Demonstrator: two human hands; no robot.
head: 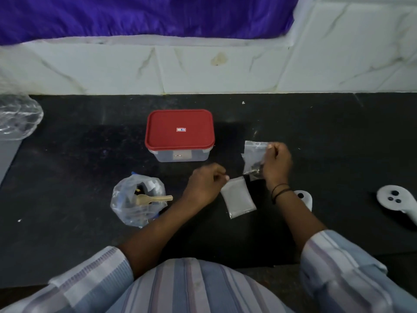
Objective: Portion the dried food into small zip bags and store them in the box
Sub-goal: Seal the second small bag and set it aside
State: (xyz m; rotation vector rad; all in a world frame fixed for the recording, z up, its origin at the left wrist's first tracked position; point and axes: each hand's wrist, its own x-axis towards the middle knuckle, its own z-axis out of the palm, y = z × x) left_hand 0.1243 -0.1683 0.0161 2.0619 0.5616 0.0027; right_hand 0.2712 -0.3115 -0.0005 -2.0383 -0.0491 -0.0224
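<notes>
A clear box (180,155) with its red lid (179,129) on stands at the middle of the dark counter. In front of it to the left sits an open plastic bag of dried food (135,199) with a wooden scoop (155,198) lying in its mouth. My right hand (276,164) grips a small zip bag (253,154) with dark food at its bottom, held upright above the counter. My left hand (206,185) pinches the top corner of a stack of empty zip bags (238,197) lying on the counter.
Two white handheld controllers (396,201) (303,198) lie at the right, one partly behind my right wrist. A crumpled clear plastic bag (18,116) sits at the far left edge. A white tiled wall (203,68) bounds the counter at the back.
</notes>
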